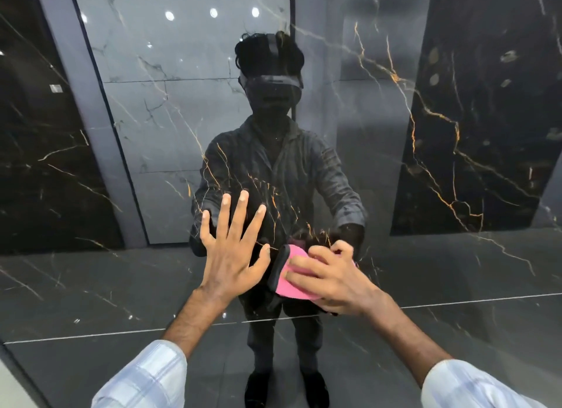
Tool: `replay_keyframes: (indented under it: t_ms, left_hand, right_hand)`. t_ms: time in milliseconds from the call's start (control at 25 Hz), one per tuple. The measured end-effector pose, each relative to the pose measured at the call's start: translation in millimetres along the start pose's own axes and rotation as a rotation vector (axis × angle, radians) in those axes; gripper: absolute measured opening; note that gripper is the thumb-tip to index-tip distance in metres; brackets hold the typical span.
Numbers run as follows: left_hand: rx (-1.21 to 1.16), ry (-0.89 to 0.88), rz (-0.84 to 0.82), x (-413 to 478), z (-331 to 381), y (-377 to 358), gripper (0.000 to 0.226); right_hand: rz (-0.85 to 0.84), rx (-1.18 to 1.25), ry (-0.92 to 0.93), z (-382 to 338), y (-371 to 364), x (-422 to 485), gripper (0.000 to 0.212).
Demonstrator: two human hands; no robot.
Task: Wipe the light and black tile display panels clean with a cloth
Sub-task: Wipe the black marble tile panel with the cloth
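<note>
Wiping the black panel, cloth on the glaze.
From the pale sleeves point(146, 377): the left hand point(231, 255) braces on the black tile panel point(456, 286), grip spread flat. Just beside it the right hand point(331, 277), grip curled round a pink cloth point(292, 290), presses it to the tile. The next stroke probably needs the bracing hand moved aside. Beyond, the person's reflection point(273, 164) and mirrored pale tiles point(182, 103); the light panel itself isn't seen.
</note>
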State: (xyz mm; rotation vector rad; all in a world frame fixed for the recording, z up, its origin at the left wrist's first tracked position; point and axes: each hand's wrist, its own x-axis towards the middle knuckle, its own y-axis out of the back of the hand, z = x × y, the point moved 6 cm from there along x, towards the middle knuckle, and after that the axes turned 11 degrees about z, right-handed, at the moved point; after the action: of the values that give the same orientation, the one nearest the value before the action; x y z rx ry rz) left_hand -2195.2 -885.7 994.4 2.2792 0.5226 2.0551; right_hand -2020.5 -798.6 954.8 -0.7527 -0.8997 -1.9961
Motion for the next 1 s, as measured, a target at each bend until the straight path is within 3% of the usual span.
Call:
replay_keyframes:
  t_ms: [80,200,240,280,400,440,520,640,680,720,840,880,920,1000]
  left_hand:
    - [-0.050,-0.031,0.027,10.5,0.8,17.7,0.070]
    - [0.024,-0.071,0.141,60.2,-5.2,43.3,0.067]
    - [0.054,-0.052,0.169,80.2,-9.9,48.5,0.068]
    - [0.079,-0.036,0.177,97.1,-15.6,50.4,0.070]
    - [0.153,-0.067,0.127,113.7,-30.5,39.8,0.073]
    - [0.182,-0.094,0.112,110.2,-32.5,33.8,0.072]
    - [0.218,-0.126,0.130,104.4,-34.3,25.9,0.071]
    - [0.205,-0.114,0.174,106.0,-33.5,24.0,0.070]
    - [0.199,-0.112,0.182,106.1,-32.8,24.3,0.070]
    - [0.195,-0.112,0.185,105.3,-32.7,24.2,0.071]
    - [0.182,-0.106,0.191,104.8,-33.3,25.4,0.070]
    - [0.176,-0.104,0.192,105.4,-33.2,25.6,0.070]
    - [0.171,-0.104,0.191,105.9,-32.8,25.3,0.070]
    - [0.165,-0.099,0.189,106.0,-31.0,25.6,0.070]
  right_hand:
    - [0.079,-0.060,-0.153,40.7,19.2,21.6,0.045]
    - [0.304,-0.147,-0.551,102.7,55.3,48.1,0.060]
    - [0.343,-0.162,-0.576,102.7,55.5,52.8,0.063]
    - [0.331,-0.186,-0.493,91.5,48.8,57.0,0.064]
    - [0.064,-0.140,0.007,42.5,15.1,48.3,0.054]
    - [0.023,-0.123,0.066,48.6,17.0,48.1,0.051]
    - [0.089,-0.167,-0.056,88.2,38.0,64.4,0.054]
    - [0.334,-0.219,-0.537,145.5,75.8,81.8,0.064]
    - [0.373,-0.226,-0.570,141.6,75.5,84.3,0.066]
    - [0.366,-0.226,-0.505,129.8,67.1,85.2,0.067]
    - [0.128,-0.199,0.003,91.9,38.3,84.1,0.059]
    - [0.087,-0.205,0.075,99.4,41.3,87.8,0.057]
    - [0.101,-0.213,0.052,113.3,49.9,95.2,0.056]
    - [0.234,-0.219,-0.264,147.5,71.3,109.8,0.063]
